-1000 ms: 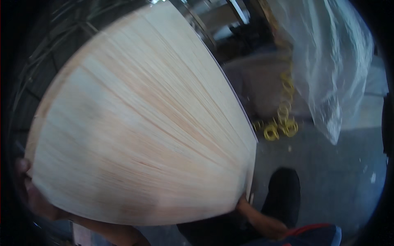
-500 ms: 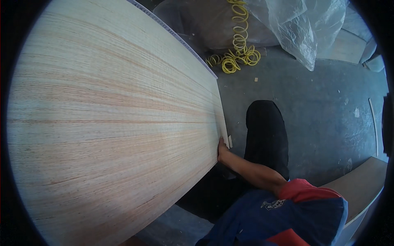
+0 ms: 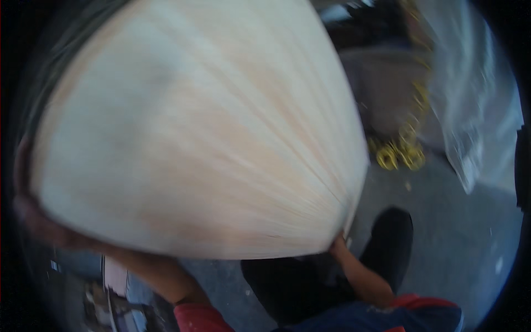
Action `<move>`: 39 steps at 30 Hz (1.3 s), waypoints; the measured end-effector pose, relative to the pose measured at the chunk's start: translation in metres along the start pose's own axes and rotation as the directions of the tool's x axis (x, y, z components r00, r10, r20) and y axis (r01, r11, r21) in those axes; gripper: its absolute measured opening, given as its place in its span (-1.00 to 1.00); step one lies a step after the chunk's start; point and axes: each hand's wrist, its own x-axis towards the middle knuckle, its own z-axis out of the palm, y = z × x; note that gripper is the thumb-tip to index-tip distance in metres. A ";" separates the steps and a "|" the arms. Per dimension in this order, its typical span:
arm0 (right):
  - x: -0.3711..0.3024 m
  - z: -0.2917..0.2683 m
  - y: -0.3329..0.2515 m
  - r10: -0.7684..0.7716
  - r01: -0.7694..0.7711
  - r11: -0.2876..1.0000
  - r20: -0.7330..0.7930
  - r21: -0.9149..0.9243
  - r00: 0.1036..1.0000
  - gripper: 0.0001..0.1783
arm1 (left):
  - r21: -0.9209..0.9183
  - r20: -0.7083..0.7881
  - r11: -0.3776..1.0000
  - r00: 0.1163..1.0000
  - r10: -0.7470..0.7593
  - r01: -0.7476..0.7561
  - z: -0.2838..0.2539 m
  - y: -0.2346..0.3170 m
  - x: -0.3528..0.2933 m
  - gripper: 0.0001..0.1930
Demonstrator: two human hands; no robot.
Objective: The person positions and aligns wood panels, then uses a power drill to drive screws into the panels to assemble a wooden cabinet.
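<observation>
A large pale plywood sheet (image 3: 221,138) with streaky wood grain fills most of the head view, smeared by motion. At its left edge, my left hand (image 3: 41,218) is wrapped round the rim, partly dark and blurred. My right hand (image 3: 336,244) grips the sheet's lower right corner, its fingers largely hidden behind the board. Both forearms rise from the lower edge of the view, and the sheet is tilted up in front of my body.
A coiled yellow air hose (image 3: 406,155) hangs and lies on the floor at the upper right. Beside it hangs clear plastic sheeting (image 3: 470,110). Grey concrete floor (image 3: 442,221) lies around my legs. Blurred clutter (image 3: 110,304) sits at the lower left.
The sheet has swung and tilted, its left edge and my left hand coming into view. The hose and plastic sheeting appear further right and lower. My right hand still holds the corner.
</observation>
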 end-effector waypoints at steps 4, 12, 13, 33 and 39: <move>0.007 -0.012 -0.009 0.004 -0.004 0.996 0.001 -0.084 1.000 0.10 | -0.112 -0.109 0.993 0.992 -0.059 0.046 0.009 0.001 -0.024 -0.35; 0.008 -0.016 -0.027 0.131 -0.133 0.986 -0.023 -0.097 0.991 -0.05 | -0.406 0.157 0.891 0.976 -0.150 0.203 0.008 0.008 -0.038 -0.15; 0.006 -0.015 -0.028 0.134 -0.136 0.984 -0.025 -0.113 0.991 -0.07 | -0.394 0.181 0.895 0.972 -0.147 0.209 0.008 0.009 -0.040 -0.09; -0.461 0.378 -0.078 -0.042 0.636 -0.619 0.789 0.460 -0.613 -0.18 | -0.450 -0.104 0.886 0.980 -0.171 0.107 0.030 0.008 -0.038 -0.52; -0.494 0.431 -0.072 0.137 0.648 -0.586 0.848 0.486 -0.512 0.02 | -0.483 -0.147 0.874 0.980 -0.131 0.044 0.024 0.005 -0.030 -0.65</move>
